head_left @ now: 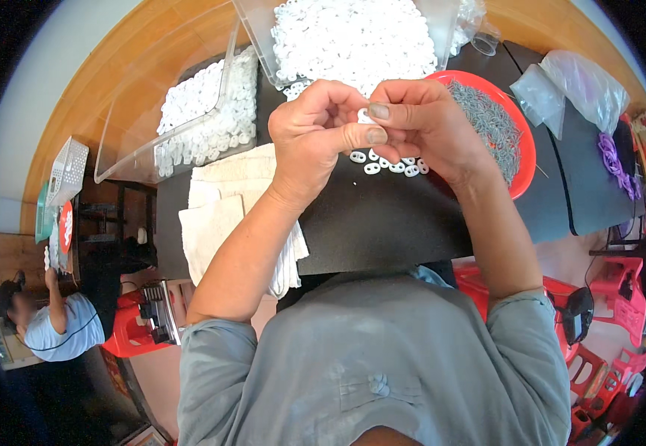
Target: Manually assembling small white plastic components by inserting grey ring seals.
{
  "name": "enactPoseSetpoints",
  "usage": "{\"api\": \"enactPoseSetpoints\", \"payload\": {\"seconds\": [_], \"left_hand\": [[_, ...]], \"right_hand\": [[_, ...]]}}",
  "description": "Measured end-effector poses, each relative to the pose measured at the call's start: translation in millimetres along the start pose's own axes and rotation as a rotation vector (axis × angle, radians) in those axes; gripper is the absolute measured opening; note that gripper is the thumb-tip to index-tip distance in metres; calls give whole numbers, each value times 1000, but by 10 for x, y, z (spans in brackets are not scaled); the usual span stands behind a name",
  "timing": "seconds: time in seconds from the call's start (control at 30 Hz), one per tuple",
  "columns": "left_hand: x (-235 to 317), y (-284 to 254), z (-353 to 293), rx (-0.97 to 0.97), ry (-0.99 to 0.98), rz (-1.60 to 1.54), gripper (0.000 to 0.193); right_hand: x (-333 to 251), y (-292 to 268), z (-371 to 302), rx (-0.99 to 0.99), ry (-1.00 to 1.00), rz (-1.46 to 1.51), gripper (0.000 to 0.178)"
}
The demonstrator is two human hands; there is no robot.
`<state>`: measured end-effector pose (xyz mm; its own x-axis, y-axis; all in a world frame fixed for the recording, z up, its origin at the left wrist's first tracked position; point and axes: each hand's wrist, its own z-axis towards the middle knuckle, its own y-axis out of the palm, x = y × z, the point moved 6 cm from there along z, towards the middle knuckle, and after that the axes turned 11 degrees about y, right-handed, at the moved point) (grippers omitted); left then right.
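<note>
Over the dark table (382, 230), my left hand (312, 134) and my right hand (431, 123) meet, fingertips pinched together around a small white plastic piece (364, 117). Most of that piece is covered by my thumbs and fingers. Just below the hands lie several loose white oval pieces with two holes (372, 169). To the right of my right hand is a round red tray (529, 165) heaped with small grey screw-like parts (490, 126). Beyond the hands, a heap of similar white pieces (352, 37) fills a clear bin (257, 48).
A second clear bin (114, 141) with white pieces leans at the left. A folded cream towel (215, 223) lies by my left forearm. Plastic bags (587, 85) and purple cord (616, 165) are at the right. Another person (62, 327) works at far left; red stools (620, 297) stand right.
</note>
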<state>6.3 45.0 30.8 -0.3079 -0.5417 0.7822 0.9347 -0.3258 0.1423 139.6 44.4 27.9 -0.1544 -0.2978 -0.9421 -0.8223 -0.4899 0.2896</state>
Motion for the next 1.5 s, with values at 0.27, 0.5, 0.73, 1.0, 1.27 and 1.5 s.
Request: {"api": "enactPoseSetpoints", "payload": {"seconds": [0.27, 0.5, 0.73, 1.0, 1.27, 1.5], "left_hand": [[-32, -19, -9, -23, 19, -17, 28], [29, -25, 30, -90, 146, 97, 23], [-75, 11, 32, 149, -16, -70, 12], [-238, -137, 19, 168, -282, 51, 14], [-227, -114, 2, 152, -307, 49, 14], [-235, -112, -12, 131, -315, 73, 14]], "right_hand": [[60, 10, 28, 9, 52, 89, 19], [69, 18, 42, 25, 42, 94, 17], [13, -75, 78, 305, -153, -62, 17], [53, -129, 99, 455, -203, -180, 17], [50, -137, 97, 472, -183, -196, 15], [45, -105, 84, 465, -233, -239, 14]]}}
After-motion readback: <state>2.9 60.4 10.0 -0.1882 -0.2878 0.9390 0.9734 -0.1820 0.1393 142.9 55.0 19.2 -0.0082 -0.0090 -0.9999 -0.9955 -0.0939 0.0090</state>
